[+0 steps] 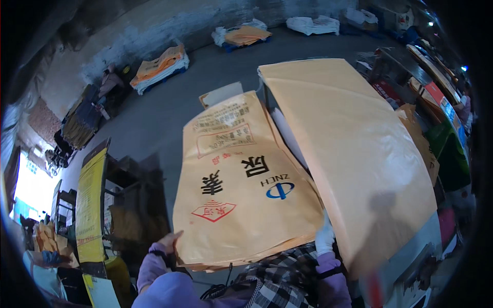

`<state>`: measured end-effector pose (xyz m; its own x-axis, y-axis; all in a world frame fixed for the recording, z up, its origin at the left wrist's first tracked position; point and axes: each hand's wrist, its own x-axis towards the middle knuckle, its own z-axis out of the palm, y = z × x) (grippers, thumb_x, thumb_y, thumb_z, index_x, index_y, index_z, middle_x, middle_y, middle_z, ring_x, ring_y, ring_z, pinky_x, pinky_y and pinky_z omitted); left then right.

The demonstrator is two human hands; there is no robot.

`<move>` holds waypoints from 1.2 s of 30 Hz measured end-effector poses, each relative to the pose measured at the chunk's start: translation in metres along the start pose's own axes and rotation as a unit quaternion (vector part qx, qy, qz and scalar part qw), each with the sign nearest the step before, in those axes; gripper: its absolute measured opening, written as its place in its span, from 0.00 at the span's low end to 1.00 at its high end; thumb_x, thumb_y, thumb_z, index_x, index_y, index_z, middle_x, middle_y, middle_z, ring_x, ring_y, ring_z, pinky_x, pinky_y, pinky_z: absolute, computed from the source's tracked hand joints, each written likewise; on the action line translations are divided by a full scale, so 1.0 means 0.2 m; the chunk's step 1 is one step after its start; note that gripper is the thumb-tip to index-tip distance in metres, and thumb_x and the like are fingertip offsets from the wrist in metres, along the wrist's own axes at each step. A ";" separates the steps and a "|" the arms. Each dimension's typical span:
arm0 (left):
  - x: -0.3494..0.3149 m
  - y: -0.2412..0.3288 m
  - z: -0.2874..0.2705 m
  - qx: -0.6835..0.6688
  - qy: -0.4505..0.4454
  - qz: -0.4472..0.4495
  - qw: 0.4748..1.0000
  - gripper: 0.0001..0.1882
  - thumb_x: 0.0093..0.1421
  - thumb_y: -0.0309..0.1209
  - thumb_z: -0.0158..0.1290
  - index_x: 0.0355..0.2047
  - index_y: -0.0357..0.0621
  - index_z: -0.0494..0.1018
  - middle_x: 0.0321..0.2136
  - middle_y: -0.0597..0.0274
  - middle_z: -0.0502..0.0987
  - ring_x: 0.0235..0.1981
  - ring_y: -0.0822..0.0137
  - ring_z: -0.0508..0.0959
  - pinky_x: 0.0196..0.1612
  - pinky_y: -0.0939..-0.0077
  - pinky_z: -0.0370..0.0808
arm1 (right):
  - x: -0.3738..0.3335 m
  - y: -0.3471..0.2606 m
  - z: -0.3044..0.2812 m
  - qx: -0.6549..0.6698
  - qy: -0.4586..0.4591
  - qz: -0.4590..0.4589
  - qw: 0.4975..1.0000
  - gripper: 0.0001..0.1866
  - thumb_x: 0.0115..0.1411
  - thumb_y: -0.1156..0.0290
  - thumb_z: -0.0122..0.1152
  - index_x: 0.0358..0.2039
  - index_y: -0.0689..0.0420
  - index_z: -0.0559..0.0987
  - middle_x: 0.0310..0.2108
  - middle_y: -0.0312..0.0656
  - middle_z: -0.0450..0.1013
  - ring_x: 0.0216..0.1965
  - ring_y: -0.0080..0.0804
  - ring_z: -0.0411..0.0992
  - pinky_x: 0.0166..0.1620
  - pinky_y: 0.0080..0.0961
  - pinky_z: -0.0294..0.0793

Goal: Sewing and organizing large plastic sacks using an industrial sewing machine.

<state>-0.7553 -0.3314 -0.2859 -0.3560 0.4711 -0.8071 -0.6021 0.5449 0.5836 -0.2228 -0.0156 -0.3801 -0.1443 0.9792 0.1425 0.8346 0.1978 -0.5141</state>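
Observation:
A stack of tan printed sacks [246, 215] lies before me, its top one bearing dark, red and blue print. My left hand [168, 242], bare below a purple sleeve, is closed on the near left edge of the stack, thumb side up. At the near right edge my right hand [324, 240] wears a pale glove and touches the side of the stack. Its fingers are partly hidden between the sacks and the table beside them. Right of it stretches a long table covered by smooth tan sheeting [354, 149], carrying a shadow near its front.
Piles of folded sacks [163, 66] lie along the far wall. Another person [110, 82] sits at the far left beside stacked material. A yellow-covered board [92, 205] stands close on my left. Cluttered benches and a green bag [446, 149] line the right side.

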 end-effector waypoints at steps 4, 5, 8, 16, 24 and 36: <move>0.04 -0.26 -0.02 0.233 0.209 0.130 0.941 0.13 0.62 0.37 0.56 0.35 0.38 0.80 0.32 0.61 0.82 0.33 0.69 0.79 0.36 0.69 0.74 | -0.06 0.36 0.49 -0.410 -0.217 0.021 0.886 0.25 0.58 0.70 0.52 0.57 0.60 0.72 0.59 0.58 0.65 0.59 0.55 0.64 0.62 0.53 0.58; 0.11 -0.28 0.07 0.233 0.213 0.167 0.934 0.13 0.61 0.38 0.57 0.34 0.40 0.81 0.30 0.63 0.82 0.31 0.70 0.79 0.34 0.69 0.74 | -0.09 0.42 0.53 -0.422 -0.209 0.042 0.881 0.25 0.58 0.69 0.52 0.57 0.60 0.72 0.59 0.58 0.65 0.59 0.56 0.64 0.62 0.54 0.58; 0.29 -0.32 -0.01 0.290 0.256 0.259 0.885 0.13 0.59 0.40 0.59 0.30 0.41 0.81 0.25 0.64 0.81 0.27 0.71 0.78 0.31 0.69 0.74 | -0.10 0.43 0.60 -0.436 -0.179 0.084 0.878 0.25 0.59 0.67 0.52 0.56 0.61 0.73 0.59 0.57 0.66 0.59 0.57 0.63 0.61 0.57 0.58; 0.40 -0.18 -0.07 0.423 0.337 0.199 0.817 0.20 0.56 0.45 0.53 0.28 0.38 0.81 0.29 0.42 0.80 0.35 0.43 0.81 0.41 0.55 0.77 | -0.07 0.25 0.22 -0.381 -0.217 0.130 0.889 0.23 0.65 0.63 0.47 0.55 0.65 0.72 0.57 0.56 0.67 0.60 0.56 0.61 0.61 0.52 0.59; 0.21 0.00 0.66 0.486 0.504 0.325 0.635 0.24 0.54 0.36 0.53 0.48 0.34 0.72 0.46 0.43 0.76 0.50 0.45 0.74 0.56 0.51 0.67 | -0.45 -0.08 -0.35 0.255 -0.035 0.257 0.931 0.26 0.63 0.60 0.56 0.56 0.63 0.70 0.55 0.49 0.70 0.56 0.43 0.67 0.60 0.39 0.64; -0.73 -0.12 2.84 0.470 -0.646 0.396 0.453 0.24 0.62 0.31 0.51 0.57 0.37 0.67 0.58 0.53 0.68 0.61 0.61 0.65 0.63 0.68 0.60 | -0.77 -0.37 -1.03 0.347 0.305 0.265 0.846 0.27 0.59 0.70 0.59 0.55 0.72 0.66 0.27 0.52 0.76 0.27 0.49 0.75 0.34 0.36 0.75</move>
<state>-0.2837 -0.0200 -0.1307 0.8865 0.4587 0.0609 0.1348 -0.3819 0.9143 -0.1521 -0.1894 -0.1899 0.6303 0.7754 0.0384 0.1527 -0.0753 -0.9854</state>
